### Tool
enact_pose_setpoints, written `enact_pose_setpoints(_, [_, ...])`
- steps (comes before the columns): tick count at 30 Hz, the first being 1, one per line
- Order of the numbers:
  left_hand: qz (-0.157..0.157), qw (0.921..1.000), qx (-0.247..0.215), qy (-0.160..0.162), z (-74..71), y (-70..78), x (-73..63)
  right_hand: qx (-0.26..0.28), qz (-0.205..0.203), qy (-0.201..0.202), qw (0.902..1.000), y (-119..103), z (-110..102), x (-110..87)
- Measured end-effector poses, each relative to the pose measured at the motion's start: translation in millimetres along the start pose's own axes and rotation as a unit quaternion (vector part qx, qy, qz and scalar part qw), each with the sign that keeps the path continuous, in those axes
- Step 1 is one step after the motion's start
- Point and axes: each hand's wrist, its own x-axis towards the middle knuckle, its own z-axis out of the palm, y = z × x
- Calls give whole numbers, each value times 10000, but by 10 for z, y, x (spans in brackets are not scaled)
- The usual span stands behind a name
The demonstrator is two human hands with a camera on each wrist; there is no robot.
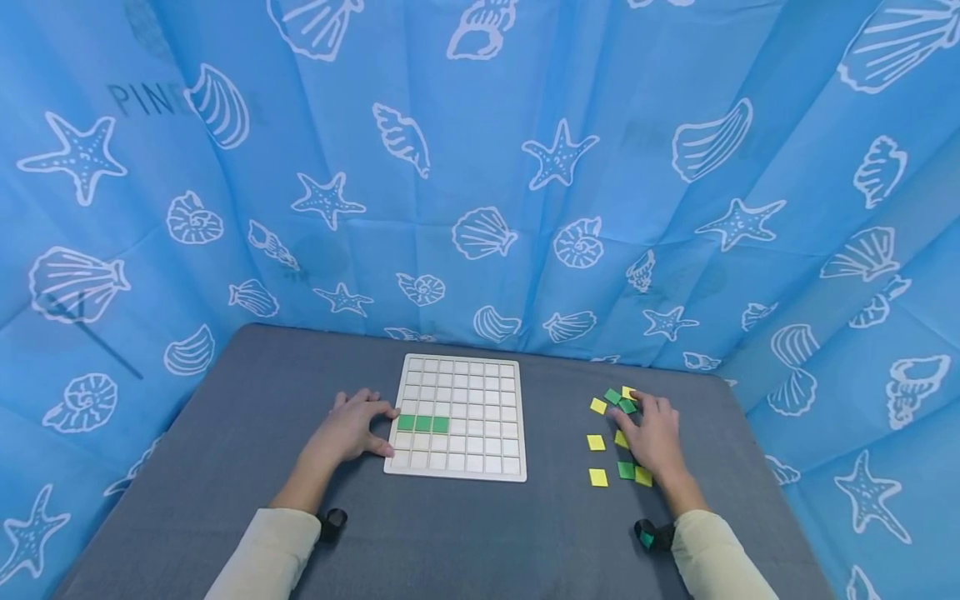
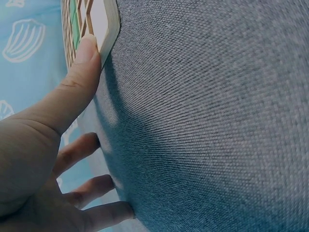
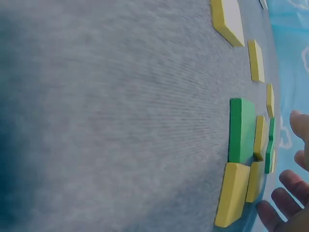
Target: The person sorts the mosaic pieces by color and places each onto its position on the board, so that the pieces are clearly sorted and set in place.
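Observation:
My left hand (image 1: 347, 428) rests at the left edge of a pale wooden grid board (image 1: 454, 477), its thumb (image 2: 87, 52) touching the rim near the front corner. Three green square tiles (image 1: 423, 424) sit side by side in one row of the board, starting at its left. Over on the right, my right hand (image 1: 656, 435) hovers above loose green and yellow tiles, fingers spread and apart in the right wrist view. Near its fingertips lie a green tile (image 1: 627, 406) and a yellow tile (image 1: 628, 392). The hand partly hides another yellow tile (image 1: 621, 439).
Left of the right hand, several yellow tiles (image 1: 596, 442) lie spaced out. Closer to the wrist are a green tile (image 1: 626, 471) and a yellow tile (image 1: 643, 476). Grey cloth (image 1: 480, 542) covers the table, and a blue shell-patterned curtain (image 1: 525, 275) hangs behind it.

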Motion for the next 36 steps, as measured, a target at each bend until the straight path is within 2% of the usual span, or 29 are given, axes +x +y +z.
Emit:
enact_pose_setpoints(4, [-5, 10000, -23, 5, 0, 1, 2, 173, 152, 0, 9997, 42, 2, 49])
enact_pose_setpoints(11, [21, 10000, -95, 12, -3, 13, -11, -48, 327, -161, 9993, 73, -19, 92])
enact_pose_setpoints(14, [54, 9999, -90, 9, -8, 8, -14, 20, 500, -188, 9986, 62, -41, 101])
enact_pose_setpoints(21, [142, 9999, -38, 53, 1, -10, 0, 324, 807, -121, 9961, 68, -70, 113])
enact_pose_setpoints(27, [63, 10000, -14, 38, 7, -13, 9, 379, 1002, -6, 9942, 75, -29, 96])
enact_pose_setpoints(36, [-47, 10000, -62, 4, 2, 6, 10, 238, 994, 156, 9946, 64, -7, 131])
